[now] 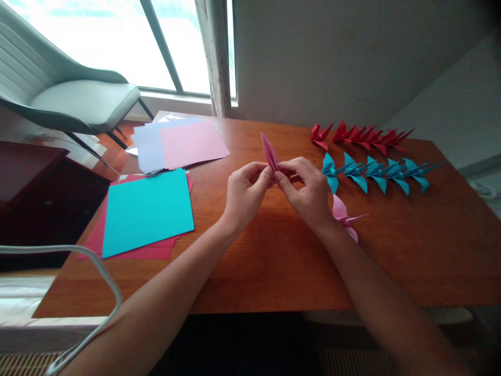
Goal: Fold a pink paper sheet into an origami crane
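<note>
A partly folded pink paper piece stands up between my two hands above the middle of the wooden table. My left hand pinches its lower left edge with thumb and forefinger. My right hand pinches the lower right side, fingers curled. A finished pink paper crane lies on the table just behind my right wrist, partly hidden by it.
A row of red paper cranes and a row of blue paper cranes lie at the right. Stacks of cyan-on-red sheets and pink and lilac sheets lie at the left. A grey chair stands by the window. A white cable hangs at the lower left.
</note>
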{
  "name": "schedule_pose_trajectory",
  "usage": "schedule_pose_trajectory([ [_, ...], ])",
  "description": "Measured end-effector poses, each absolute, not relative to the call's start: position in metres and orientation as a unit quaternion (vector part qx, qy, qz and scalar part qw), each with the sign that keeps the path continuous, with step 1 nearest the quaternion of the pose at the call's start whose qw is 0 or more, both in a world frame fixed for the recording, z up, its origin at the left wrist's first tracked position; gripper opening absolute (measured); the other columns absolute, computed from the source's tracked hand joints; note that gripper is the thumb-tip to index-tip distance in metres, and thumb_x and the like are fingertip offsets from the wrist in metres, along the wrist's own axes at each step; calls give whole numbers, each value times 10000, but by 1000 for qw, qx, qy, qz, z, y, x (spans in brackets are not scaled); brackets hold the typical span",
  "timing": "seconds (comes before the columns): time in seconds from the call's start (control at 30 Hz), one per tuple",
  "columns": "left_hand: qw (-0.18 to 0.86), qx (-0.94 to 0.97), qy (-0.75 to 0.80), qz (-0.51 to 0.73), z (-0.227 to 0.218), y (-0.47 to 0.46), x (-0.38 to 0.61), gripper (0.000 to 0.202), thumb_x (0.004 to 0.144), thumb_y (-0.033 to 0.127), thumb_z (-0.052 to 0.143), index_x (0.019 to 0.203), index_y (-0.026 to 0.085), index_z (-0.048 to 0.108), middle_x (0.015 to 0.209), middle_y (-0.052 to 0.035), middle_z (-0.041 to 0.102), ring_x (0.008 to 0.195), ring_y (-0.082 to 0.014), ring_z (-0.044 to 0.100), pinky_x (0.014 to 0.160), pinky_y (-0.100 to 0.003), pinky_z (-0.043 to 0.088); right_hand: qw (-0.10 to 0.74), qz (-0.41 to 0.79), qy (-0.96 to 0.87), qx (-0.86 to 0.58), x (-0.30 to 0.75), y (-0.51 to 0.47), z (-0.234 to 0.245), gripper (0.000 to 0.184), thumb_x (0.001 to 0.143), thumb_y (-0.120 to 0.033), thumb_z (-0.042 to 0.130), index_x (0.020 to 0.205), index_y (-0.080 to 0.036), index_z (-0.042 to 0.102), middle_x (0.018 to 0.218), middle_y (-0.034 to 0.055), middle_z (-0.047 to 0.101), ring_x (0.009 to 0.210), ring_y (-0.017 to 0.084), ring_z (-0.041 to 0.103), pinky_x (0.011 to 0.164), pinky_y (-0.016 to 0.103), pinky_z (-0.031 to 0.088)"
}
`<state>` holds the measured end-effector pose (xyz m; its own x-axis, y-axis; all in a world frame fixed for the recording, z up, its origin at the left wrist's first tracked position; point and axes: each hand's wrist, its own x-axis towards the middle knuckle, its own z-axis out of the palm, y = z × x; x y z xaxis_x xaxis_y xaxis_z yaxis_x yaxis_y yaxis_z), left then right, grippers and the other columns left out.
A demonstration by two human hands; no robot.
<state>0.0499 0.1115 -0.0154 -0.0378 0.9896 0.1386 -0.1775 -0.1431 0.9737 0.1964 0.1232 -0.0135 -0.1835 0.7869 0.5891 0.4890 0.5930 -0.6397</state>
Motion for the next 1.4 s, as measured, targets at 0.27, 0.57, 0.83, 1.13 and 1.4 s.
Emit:
schedule_pose_trajectory([
  [0.27, 422, 525, 467, 573, -20, 114, 50, 50, 803, 183, 648, 795, 156, 689, 759, -16, 707, 692, -135, 643, 655, -247, 530, 476, 111, -761, -427, 193, 122, -14, 95, 913, -177, 577, 910, -223, 659, 827, 11, 653, 717, 151, 619, 643, 297, 524],
  [0.57, 383, 568, 440, 580, -20, 115, 50, 82, 831, 176, 659, 749, 180, 667, 730, 16, 691, 673, -110, 622, 634, -217, 484, 477, 135, -743, -448, 195, 122, -14, 50, 930, -221, 611, 928, -233, 660, 879, 23, 680, 783, 168, 648, 695, 309, 549],
  [0.83, 392, 550, 430, 599, -22, 118, 48, 254, 808, 419, 787, 879, 179, 746, 819, -39, 762, 724, -153, 688, 680, -257, 543, 512, 221, -693, -456, 196, 122, -15, 173, 953, -399, 635, 987, -241, 698, 940, 35, 730, 873, 199, 700, 765, 355, 586],
  [1.13, 344, 564, 456, 597, -20, 116, 46, 238, 829, 423, 777, 864, 189, 749, 840, -41, 765, 728, -143, 689, 681, -248, 552, 524, 232, -682, -455, 196, 124, -19, 144, 946, -371, 645, 987, -242, 692, 951, 30, 724, 892, 195, 693, 798, 357, 571],
  [1.4, 459, 521, 389, 606, -15, 117, 47, 309, 779, 453, 824, 820, 171, 706, 870, -50, 760, 811, -155, 705, 758, -271, 564, 525, 306, -664, -436, 196, 126, -23, 178, 950, -403, 633, 1014, -243, 675, 975, 33, 728, 907, 200, 696, 811, 367, 574],
])
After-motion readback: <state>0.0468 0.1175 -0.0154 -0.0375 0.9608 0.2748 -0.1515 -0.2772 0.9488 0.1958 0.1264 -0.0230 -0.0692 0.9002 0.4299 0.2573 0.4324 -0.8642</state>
